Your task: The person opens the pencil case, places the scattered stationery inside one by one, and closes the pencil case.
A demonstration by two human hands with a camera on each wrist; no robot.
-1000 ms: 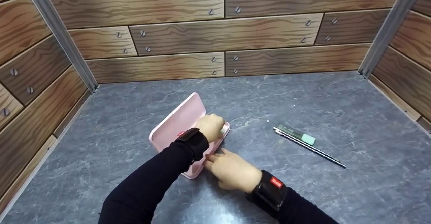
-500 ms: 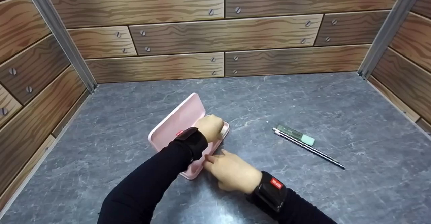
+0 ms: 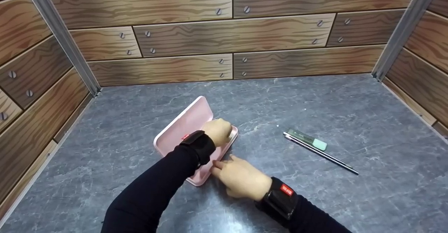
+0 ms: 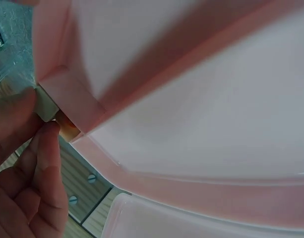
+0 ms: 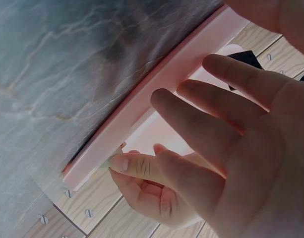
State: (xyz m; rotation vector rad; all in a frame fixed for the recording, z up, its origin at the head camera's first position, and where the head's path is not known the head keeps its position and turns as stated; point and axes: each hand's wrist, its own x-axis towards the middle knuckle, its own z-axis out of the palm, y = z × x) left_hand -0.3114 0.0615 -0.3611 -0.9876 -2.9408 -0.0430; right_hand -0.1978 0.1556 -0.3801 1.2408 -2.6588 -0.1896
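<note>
A pink pencil case (image 3: pixel 183 122) lies on the table with its lid raised. My left hand (image 3: pixel 217 132) reaches over its far end. In the left wrist view, my thumb and finger pinch a small pale green block (image 4: pixel 46 104) beside a small compartment wall at the case's end. An orange-brown piece (image 4: pixel 67 126) shows just beside that block; its kind is unclear. My right hand (image 3: pixel 243 177) has its fingers extended, their tips touching the near side wall (image 5: pixel 156 94) of the case.
To the right lie thin black-and-white striped pencils (image 3: pixel 325 155), alongside a dark green, flat pack (image 3: pixel 302 136) with a light green end (image 3: pixel 320 144). Wood-patterned walls (image 3: pixel 231 37) enclose the grey marbled table (image 3: pixel 395 191) at the back and sides.
</note>
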